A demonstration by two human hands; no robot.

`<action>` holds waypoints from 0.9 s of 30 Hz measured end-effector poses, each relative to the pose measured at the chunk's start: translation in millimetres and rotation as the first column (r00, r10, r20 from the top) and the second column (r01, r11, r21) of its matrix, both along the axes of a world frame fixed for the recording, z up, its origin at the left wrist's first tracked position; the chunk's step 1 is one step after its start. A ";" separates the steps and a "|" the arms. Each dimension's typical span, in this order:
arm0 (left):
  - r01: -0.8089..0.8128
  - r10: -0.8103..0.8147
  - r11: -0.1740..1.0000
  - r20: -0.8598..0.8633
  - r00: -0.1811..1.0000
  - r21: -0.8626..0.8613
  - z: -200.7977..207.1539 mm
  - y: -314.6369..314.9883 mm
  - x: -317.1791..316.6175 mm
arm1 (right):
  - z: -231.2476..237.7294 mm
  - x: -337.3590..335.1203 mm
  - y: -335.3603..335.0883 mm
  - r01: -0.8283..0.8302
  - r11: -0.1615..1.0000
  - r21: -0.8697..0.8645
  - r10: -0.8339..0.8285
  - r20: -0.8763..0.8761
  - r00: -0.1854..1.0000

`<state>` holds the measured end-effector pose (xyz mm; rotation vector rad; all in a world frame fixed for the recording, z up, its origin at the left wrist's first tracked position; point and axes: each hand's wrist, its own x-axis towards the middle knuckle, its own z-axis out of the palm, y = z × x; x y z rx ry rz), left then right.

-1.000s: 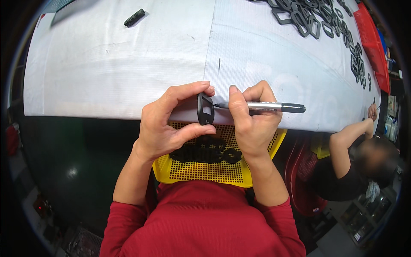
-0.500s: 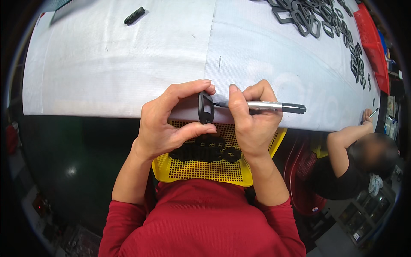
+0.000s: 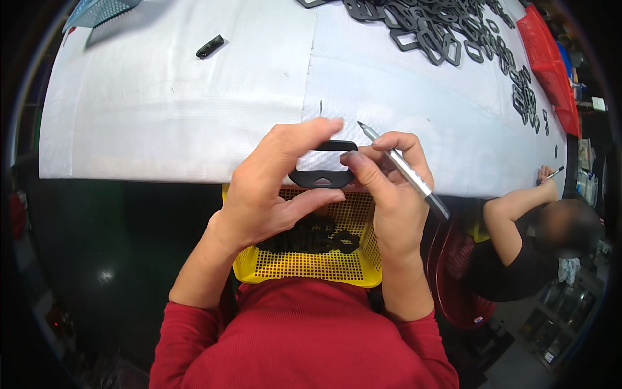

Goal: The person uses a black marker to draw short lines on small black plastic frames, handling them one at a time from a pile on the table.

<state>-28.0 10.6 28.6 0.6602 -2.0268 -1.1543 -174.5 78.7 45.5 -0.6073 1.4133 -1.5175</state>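
Note:
A small black frame-shaped piece [image 3: 324,179] with a wide opening faces up above the table's near edge. My right hand [image 3: 398,185] pinches its right end with thumb and finger. The same hand keeps a silver-and-black marker pen [image 3: 407,168] lying across the fingers, its bare dark tip pointing up and left. My left hand [image 3: 262,178] curves round the piece's left side, thumb and forefinger spread apart and clear of its long edges; the forefinger is slightly blurred. Its other fingers are mostly hidden.
A yellow mesh basket [image 3: 308,275] with black pieces sits below my hands. Many black frames [image 3: 447,32] lie at the far right by a red basket [image 3: 547,71]. A dark cap-like object [image 3: 209,47] and blue basket [image 3: 107,11] are far left. Another person [image 3: 518,240] works at right.
The black piece has turned from edge-on to face up and passed from my left fingers to my right. The marker has swung away from it, tip upward. My left finger and thumb have spread.

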 end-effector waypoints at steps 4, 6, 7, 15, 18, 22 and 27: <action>0.065 -0.020 0.990 -0.332 0.943 0.126 -6.1 3.7 -4.0 | -12.3 0.0 0.2 -0.025 0.999 -0.047 0.042 0.404 0.914; 0.097 0.006 0.972 -0.442 0.897 0.212 -5.5 5.8 -9.2 | -16.7 3.3 -0.4 -0.052 0.996 -0.076 0.080 0.449 0.890; 0.141 0.046 0.944 -0.543 0.839 0.298 -6.3 6.6 -10.4 | -18.1 6.0 -0.5 -0.075 0.992 -0.099 0.114 0.493 0.863; 0.005 0.060 0.983 -0.346 0.936 0.184 -23.0 3.3 7.1 | -19.6 -6.9 2.2 0.019 1.000 0.006 -0.017 -0.250 0.968; -0.035 0.092 0.966 -0.213 0.973 0.257 -30.7 8.9 10.2 | -20.3 1.5 -3.7 0.074 0.997 -0.032 -0.079 -0.225 0.971; -0.020 0.051 0.988 -0.202 0.978 0.153 -40.6 5.8 10.9 | -21.8 9.6 -8.1 0.104 0.994 -0.028 -0.107 -0.321 0.941; 0.007 0.031 0.988 -0.243 0.969 0.152 -43.4 3.7 11.4 | -26.0 15.1 -12.1 0.029 0.994 -0.109 -0.073 -0.420 0.905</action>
